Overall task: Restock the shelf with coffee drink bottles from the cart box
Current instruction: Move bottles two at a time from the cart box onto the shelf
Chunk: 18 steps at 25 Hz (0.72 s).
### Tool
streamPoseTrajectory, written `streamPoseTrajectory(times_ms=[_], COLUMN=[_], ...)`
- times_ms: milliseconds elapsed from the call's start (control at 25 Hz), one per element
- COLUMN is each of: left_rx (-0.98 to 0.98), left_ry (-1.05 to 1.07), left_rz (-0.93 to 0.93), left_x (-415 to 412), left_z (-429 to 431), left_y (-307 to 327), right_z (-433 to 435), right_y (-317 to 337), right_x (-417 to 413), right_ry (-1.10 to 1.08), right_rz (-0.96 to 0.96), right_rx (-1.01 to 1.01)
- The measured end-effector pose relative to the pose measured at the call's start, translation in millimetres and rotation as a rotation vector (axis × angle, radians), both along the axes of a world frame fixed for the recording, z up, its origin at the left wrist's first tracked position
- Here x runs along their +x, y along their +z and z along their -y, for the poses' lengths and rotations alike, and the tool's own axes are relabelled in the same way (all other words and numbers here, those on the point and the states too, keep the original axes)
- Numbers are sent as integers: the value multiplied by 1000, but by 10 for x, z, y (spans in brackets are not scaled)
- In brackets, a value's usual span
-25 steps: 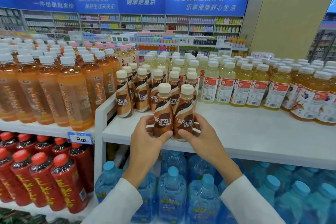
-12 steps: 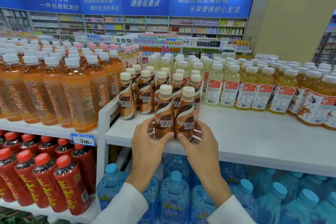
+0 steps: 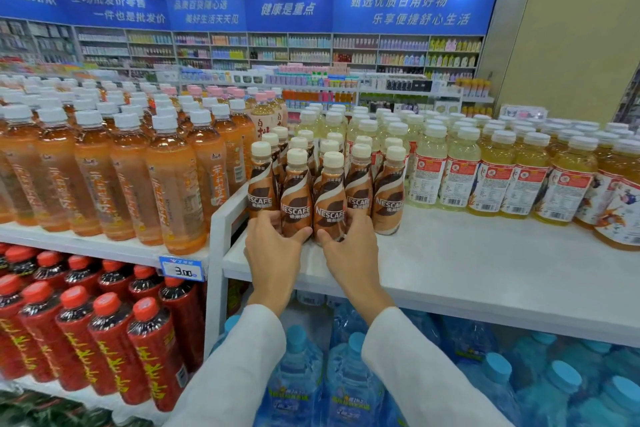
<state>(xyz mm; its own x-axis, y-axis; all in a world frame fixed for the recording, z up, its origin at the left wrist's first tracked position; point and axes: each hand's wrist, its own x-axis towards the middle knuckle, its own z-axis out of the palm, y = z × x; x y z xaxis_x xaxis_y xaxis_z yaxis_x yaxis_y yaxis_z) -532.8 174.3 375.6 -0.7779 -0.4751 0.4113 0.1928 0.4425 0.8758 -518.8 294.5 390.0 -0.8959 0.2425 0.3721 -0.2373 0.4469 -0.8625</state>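
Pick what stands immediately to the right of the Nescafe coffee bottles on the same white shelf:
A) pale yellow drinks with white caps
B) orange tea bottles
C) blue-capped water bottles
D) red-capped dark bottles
A: the pale yellow drinks line up right beside the coffee bottles on the white shelf. The orange tea sits to their left, and the water and red-capped bottles are on lower levels.

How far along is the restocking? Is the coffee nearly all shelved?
Done: a cluster of coffee bottles stands on the white shelf. In hand: the left grip holds the left bottle and the right grip the right bottle, both upright at the cluster's front. Left: shelf space in front is bare; the box is out of view, so how many remain is unclear.
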Motion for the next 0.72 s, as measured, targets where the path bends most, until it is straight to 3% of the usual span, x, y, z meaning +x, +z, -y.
streamPoseTrajectory(times_ms=[720], left_rx=[24], left_ry=[16], left_rz=[-5], left_x=[-158], left_z=[-22], left_y=[-42], right_z=[56], right_y=[22], right_x=[-128], right_ry=[-10], right_rz=[14], right_rx=[34])
